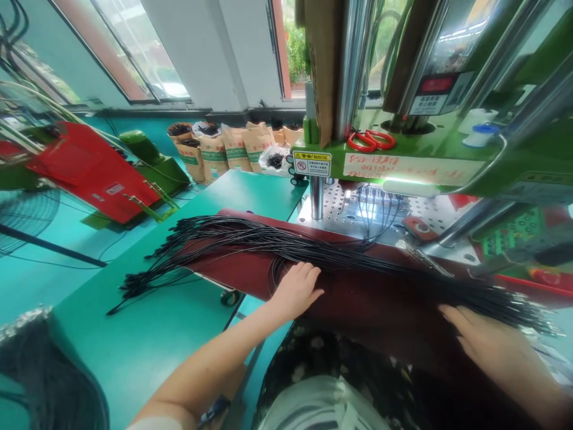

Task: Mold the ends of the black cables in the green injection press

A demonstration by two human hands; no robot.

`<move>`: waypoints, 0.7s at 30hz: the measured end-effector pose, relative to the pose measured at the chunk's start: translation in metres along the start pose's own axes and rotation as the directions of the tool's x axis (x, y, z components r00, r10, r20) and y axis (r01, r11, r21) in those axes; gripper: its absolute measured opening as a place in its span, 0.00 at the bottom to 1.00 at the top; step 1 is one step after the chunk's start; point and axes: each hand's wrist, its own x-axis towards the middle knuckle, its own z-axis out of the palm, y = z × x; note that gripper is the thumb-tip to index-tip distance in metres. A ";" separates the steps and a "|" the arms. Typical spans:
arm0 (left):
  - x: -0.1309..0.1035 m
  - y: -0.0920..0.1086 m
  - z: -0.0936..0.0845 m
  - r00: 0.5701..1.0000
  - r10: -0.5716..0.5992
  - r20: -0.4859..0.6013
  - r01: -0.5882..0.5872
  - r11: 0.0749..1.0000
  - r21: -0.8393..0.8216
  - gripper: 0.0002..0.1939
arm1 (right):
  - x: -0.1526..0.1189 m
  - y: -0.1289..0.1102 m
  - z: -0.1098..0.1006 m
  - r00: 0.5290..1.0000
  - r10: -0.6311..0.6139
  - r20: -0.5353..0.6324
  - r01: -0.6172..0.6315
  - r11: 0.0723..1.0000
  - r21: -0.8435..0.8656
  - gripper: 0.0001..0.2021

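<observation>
A long bundle of thin black cables (331,254) lies across a dark red board (358,292) in front of me. Its left end fans out in loose groups with black tips, while silvery ends show at the far right. My left hand (298,289) rests at the near edge of the bundle, thumb apart from the fingers, next to a small cable loop (274,275). Beside the bundle's right part lies my right hand (487,340), fingers stretched out and somewhat blurred. Neither hand is seen closed round a cable.
A green press machine (430,155) stands ahead, with red-handled scissors (371,141) on its ledge and wires in the lit mold (376,206). The green table (179,334) extends left; more black cables (49,370) hang at lower left. Paper sacks (235,146) line the wall.
</observation>
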 end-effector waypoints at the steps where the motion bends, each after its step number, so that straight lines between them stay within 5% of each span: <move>1: 0.004 0.000 -0.001 1.000 0.014 0.028 -0.014 1.000 -0.009 0.12 | 0.004 -0.002 0.000 0.999 -0.025 0.025 0.026 0.999 -0.028 0.17; 6: 0.009 -0.014 -0.027 0.963 0.219 0.160 -0.191 0.966 -0.173 0.09 | 0.011 -0.004 -0.007 0.999 -0.033 -0.003 0.032 0.997 -0.077 0.17; 10: -0.006 -0.032 -0.051 0.891 0.379 0.249 -0.316 0.913 -0.259 0.08 | 0.010 -0.002 -0.007 0.998 -0.007 -0.056 0.006 1.000 -0.028 0.21; 13: -0.020 -0.035 -0.058 0.863 0.382 0.330 -0.299 0.914 -0.276 0.07 | 0.008 -0.003 -0.003 0.998 0.013 -0.057 -0.012 1.000 0.011 0.22; 15: -0.025 -0.028 -0.056 0.865 0.359 0.349 -0.256 0.916 -0.309 0.07 | 0.008 -0.006 0.000 1.000 -0.016 -0.022 0.016 0.999 0.034 0.23; 18: -0.019 0.003 -0.040 0.899 0.308 0.310 -0.208 0.926 -0.316 0.25 | 0.010 -0.014 0.001 0.996 -0.086 0.012 0.085 0.995 0.048 0.24; 21: -0.006 0.045 -0.017 0.960 0.199 0.199 -0.170 0.974 -0.150 0.42 | 0.014 -0.021 -0.002 0.998 -0.066 0.001 0.066 0.998 0.016 0.23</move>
